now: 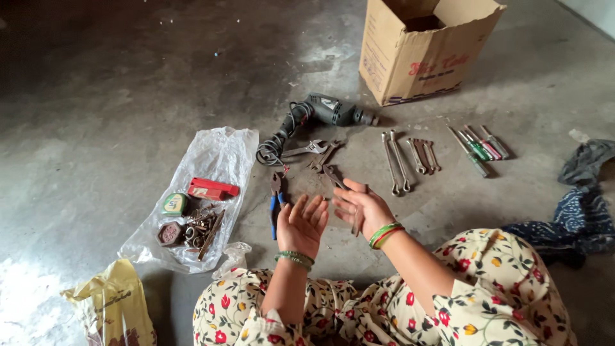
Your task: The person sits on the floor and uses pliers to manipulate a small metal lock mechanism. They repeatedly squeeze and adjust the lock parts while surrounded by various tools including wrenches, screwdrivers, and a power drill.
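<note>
1. Nearest to me: my lap in a floral dress (487,288), cream with red and yellow flowers, knees spread on the grey concrete floor (96,96).
2. Left hand (302,221): raised above the floor, palm up, fingers loosely spread, grasping nothing. Green bangles at the wrist.
3. Right hand (360,205): beside the left, palm turned inward, fingers extended and slack, nothing gripped. Green and red bangles at the wrist. A thin metal tool shows just under it; I cannot tell whether it touches.
4. Blue-handled pliers (275,202): flat on the floor just left of my left hand, jaws pointing away from me.
5. Clear plastic sheet (218,154), further left: carries a red box (213,189), a round green tape measure (173,204), a dark hexagonal piece (170,234) and a heap of small rusty hardware (204,227).
6. Yellow bag (112,307), near left corner.
7. Dark blue patterned cloth (580,221), at my right.
8. Beyond my hands: a cluster of wrenches (320,154), then a row of long spanners (396,163), short spanners (424,156) and screwdrivers (480,147) with green and red handles.
9. Grey electric drill (330,112), cord coiled at its left.
10. Farthest: open cardboard box (423,51), standing upright.
</note>
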